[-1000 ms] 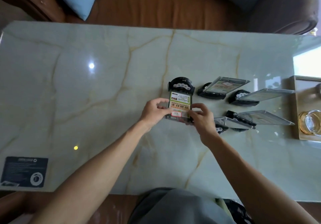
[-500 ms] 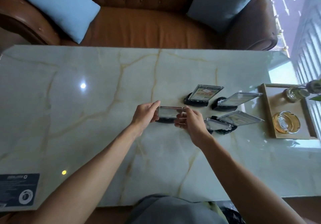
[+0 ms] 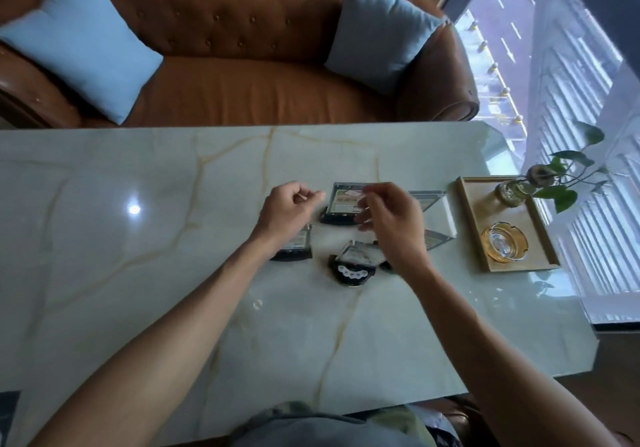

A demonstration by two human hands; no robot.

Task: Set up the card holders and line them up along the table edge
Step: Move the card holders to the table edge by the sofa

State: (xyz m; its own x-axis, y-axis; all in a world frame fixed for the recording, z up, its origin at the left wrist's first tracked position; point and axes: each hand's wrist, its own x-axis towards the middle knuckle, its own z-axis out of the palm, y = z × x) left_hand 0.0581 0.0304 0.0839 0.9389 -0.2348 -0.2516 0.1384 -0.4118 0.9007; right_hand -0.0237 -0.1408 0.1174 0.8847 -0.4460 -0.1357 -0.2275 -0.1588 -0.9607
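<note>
A marble table (image 3: 138,290) carries a cluster of card holders (image 3: 343,204) near its middle — some upright, some tilted; above them hover the left hand (image 3: 289,209), loosely curled and empty, and the right hand (image 3: 391,221), fingers slightly apart — holding nothing

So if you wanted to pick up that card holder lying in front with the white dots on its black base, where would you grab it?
Probably by the black base, pinched across its two ends from the near side. On this card holder the base points at the person and is chunky, while the clear panel slopes away, thin and slippery-looking. The right hand hovers just above it, empty.
</note>
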